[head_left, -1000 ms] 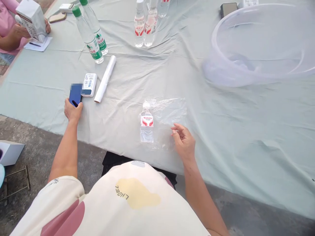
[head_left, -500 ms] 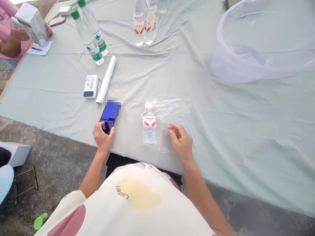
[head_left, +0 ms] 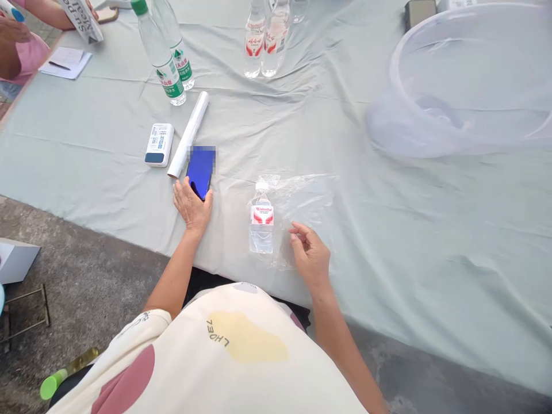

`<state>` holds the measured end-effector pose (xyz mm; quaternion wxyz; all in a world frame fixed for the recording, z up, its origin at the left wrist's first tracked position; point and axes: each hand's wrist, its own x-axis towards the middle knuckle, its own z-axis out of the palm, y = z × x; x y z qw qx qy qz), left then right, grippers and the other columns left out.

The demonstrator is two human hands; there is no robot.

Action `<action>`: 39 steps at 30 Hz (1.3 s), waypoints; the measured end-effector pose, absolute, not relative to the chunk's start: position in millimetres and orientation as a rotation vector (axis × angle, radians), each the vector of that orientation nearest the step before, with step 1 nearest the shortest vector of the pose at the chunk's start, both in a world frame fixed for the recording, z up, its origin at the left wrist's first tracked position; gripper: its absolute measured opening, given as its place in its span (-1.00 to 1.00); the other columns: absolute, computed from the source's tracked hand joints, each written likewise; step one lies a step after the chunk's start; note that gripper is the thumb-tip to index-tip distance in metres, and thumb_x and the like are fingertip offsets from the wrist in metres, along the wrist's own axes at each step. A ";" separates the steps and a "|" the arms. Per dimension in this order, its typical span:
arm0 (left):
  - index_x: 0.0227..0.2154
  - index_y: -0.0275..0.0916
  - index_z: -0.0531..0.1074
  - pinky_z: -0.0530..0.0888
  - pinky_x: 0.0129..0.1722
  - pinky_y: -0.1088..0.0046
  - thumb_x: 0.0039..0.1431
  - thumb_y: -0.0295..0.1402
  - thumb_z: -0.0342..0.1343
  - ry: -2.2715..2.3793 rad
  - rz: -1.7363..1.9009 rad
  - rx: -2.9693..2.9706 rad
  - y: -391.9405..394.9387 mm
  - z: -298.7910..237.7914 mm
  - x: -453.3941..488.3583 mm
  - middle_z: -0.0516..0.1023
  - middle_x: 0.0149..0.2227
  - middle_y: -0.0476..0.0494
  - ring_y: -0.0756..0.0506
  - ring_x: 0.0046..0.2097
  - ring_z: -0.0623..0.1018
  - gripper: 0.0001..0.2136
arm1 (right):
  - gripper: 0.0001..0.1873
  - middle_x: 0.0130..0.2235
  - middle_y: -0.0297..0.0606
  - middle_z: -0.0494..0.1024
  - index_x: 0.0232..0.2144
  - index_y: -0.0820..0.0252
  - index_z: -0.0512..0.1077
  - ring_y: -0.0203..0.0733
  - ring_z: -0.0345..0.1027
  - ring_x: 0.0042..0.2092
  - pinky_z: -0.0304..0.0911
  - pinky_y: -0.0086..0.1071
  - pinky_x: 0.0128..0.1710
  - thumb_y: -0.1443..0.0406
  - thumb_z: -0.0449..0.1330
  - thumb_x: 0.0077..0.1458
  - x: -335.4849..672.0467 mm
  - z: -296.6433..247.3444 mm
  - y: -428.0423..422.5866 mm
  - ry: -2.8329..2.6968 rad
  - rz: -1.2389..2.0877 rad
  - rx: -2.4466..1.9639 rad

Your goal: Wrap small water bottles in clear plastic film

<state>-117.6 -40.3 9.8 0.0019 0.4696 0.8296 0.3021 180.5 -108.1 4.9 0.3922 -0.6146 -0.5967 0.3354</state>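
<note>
My left hand (head_left: 192,208) grips the near end of a smartphone (head_left: 200,171) by its two sides, its screen lit blue and its top blurred out. In front of me a small water bottle (head_left: 261,221) with a red and white label lies on a sheet of clear plastic film (head_left: 308,192). To the right of that bottle, my right hand (head_left: 311,253) is over the film, its fingers loosely bent and nothing visible in them. Just beyond the phone lie a white roll of film (head_left: 188,135) and a white power bank (head_left: 159,145).
A cloth (head_left: 302,126) covers the table. Two green-capped bottles (head_left: 170,80) stand at the back left, red-labelled bottles (head_left: 269,43) farther back. A large translucent plastic tub (head_left: 388,123) is at the right. Another person's arm (head_left: 47,11) reaches in near a notepad (head_left: 66,62).
My left hand has pushed the phone forward and slightly right, close to the roll. My right hand has shifted slightly left. At the far left, the other person's box has moved away.
</note>
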 end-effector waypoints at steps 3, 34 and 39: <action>0.19 -0.28 0.20 0.06 0.34 -0.10 0.09 -0.25 0.22 2.549 1.059 1.561 -53.3 17.6 -108.7 0.18 0.35 -0.55 -0.42 0.43 0.11 -0.39 | -0.72 -0.21 -0.21 0.62 -0.06 0.14 0.51 -0.21 0.48 -0.30 0.40 -0.29 -0.31 0.26 0.10 0.24 180.0 10.2 -109.1 -1.577 0.782 -1.522; -0.01 -0.13 0.49 0.42 -0.39 0.48 0.30 -0.35 0.06 1.778 0.853 2.263 -153.4 16.5 -5.6 0.46 -0.38 -0.03 -0.02 -0.41 0.46 -0.75 | -0.51 -0.29 -0.30 0.57 0.04 0.12 0.49 -0.20 0.39 -0.31 0.30 -0.33 -0.25 0.40 0.11 0.04 145.0 14.2 30.9 -2.131 0.783 -1.411; 0.00 -0.06 0.52 0.59 -0.12 0.25 0.27 -0.34 0.11 1.733 0.926 2.282 -149.3 16.6 -8.7 0.49 -0.04 -0.21 -0.18 0.01 0.52 -0.73 | -0.33 -0.16 -0.24 0.51 0.25 0.00 0.36 -0.26 0.34 -0.34 0.19 -0.42 -0.38 0.45 0.08 0.08 140.1 19.5 37.6 -2.375 0.574 -1.322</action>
